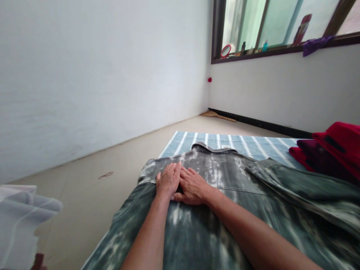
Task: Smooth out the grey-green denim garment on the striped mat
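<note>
A grey-green bleached denim jacket (219,210) lies spread back-up on a blue striped mat (242,144), collar pointing away from me. My left hand (168,180) rests flat on the jacket's left shoulder area, fingers stretched out. My right hand (192,186) lies flat right beside it, touching it, fingers extended toward the left. One sleeve (303,187) is folded across the jacket on the right side. Neither hand holds anything.
Folded red and maroon clothes (332,150) are stacked at the mat's right. Pale cloth (19,221) sits at the lower left on the beige floor (84,187). White walls meet at a corner ahead; a window sill (270,48) holds small items.
</note>
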Tool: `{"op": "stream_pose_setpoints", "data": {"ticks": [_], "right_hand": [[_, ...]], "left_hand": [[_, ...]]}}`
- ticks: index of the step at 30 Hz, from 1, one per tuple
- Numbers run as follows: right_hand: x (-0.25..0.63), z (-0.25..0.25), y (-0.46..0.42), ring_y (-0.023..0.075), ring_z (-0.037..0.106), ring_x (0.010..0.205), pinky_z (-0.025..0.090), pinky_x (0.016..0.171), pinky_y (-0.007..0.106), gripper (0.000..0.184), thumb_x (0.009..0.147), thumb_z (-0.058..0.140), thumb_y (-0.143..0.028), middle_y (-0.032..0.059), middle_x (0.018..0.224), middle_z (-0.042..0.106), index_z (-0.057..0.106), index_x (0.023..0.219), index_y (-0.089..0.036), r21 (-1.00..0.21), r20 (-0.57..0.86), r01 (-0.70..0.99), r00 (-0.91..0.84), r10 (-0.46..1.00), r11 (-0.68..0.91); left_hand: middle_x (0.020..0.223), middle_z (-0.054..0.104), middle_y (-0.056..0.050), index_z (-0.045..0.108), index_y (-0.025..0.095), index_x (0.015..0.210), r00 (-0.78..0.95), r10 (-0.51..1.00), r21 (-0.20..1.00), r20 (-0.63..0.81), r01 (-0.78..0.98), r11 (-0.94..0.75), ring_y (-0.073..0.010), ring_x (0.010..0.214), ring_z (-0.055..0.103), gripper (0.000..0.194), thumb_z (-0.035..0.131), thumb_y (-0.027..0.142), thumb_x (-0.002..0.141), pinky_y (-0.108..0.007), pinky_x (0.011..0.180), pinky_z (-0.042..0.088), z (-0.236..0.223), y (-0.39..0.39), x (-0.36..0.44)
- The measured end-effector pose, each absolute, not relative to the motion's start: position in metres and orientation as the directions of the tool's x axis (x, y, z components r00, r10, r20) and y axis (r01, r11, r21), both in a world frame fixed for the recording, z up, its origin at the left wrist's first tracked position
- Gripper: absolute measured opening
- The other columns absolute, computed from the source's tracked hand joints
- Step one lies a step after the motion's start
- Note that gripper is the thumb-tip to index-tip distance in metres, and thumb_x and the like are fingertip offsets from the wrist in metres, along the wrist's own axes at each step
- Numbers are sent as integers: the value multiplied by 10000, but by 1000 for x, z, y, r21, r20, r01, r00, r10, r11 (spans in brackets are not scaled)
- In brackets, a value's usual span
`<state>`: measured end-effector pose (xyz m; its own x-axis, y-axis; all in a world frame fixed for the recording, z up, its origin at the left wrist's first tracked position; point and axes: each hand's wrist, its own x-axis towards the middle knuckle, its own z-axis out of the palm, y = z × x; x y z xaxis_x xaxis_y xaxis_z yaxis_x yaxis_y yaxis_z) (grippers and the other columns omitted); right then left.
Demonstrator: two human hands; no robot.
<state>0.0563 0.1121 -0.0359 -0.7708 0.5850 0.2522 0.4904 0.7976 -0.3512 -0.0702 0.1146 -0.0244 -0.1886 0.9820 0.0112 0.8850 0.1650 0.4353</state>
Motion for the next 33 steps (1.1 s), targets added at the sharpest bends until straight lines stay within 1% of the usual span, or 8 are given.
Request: {"op": "stream_pose_setpoints", "data": {"ticks": [6,17,20,23,26,29,31,33], "right_hand": [[55,-37,111,272,259,1373,217,1096,538,686,886,479,-542,136,1503,298,315,1448,-185,-339,255,460,-795,551,821],[59,-37,115,289,187,1402,180,1098,584,784,844,554,-561,141,1528,234,259,1471,-194,-446,194,428,-811,552,786],[64,-33,117,293,186,1402,170,1107,569,830,814,599,-569,132,1536,214,248,1476,-210,-483,160,410,-828,538,774],[71,-30,119,282,192,1401,168,1118,528,781,816,619,-514,120,1536,221,295,1460,-215,-499,153,394,-837,526,772],[77,-28,122,264,362,1321,272,1090,433,549,825,622,-385,75,1454,400,500,1337,-229,-524,186,363,-834,519,771],[80,-29,125,210,572,1075,424,932,310,257,874,510,-245,15,1158,639,682,1063,-220,-577,263,401,-734,627,711],[80,-30,127,183,599,991,441,871,274,299,906,403,-177,16,1046,667,695,969,-192,-595,308,444,-645,700,670],[78,-31,129,172,580,1021,427,888,268,335,927,341,-151,44,1089,642,670,987,-170,-589,338,472,-594,730,656]], "left_hand": [[1453,432,-63,493,215,1308,-172,985,377,15,913,154,-199,1384,298,536,188,484,960,-494,1135,151,-28,115,-71],[1500,356,-56,453,218,1341,-155,987,287,-46,944,162,-186,1409,234,544,166,487,964,-492,1139,124,-25,112,-69],[1499,355,-65,446,220,1348,-144,989,275,-30,950,147,-196,1407,239,540,178,489,964,-505,1132,137,-26,111,-68],[1498,355,-74,441,219,1354,-143,989,265,-23,953,144,-201,1406,241,541,182,488,963,-509,1128,147,-25,109,-68],[1501,351,-72,432,220,1364,-136,990,243,-38,960,141,-201,1407,240,534,174,467,967,-509,1126,155,-24,109,-67],[1495,365,-57,433,245,1363,-121,992,216,-35,968,126,-197,1402,254,490,188,414,973,-513,1121,166,-23,108,-65],[1483,388,-54,455,264,1344,-130,991,201,-19,971,131,-195,1390,282,467,200,383,972,-508,1117,181,-22,107,-64],[1483,384,-68,460,252,1342,-135,991,169,-8,976,135,-200,1387,291,462,213,358,967,-499,1113,194,-22,106,-63]]}}
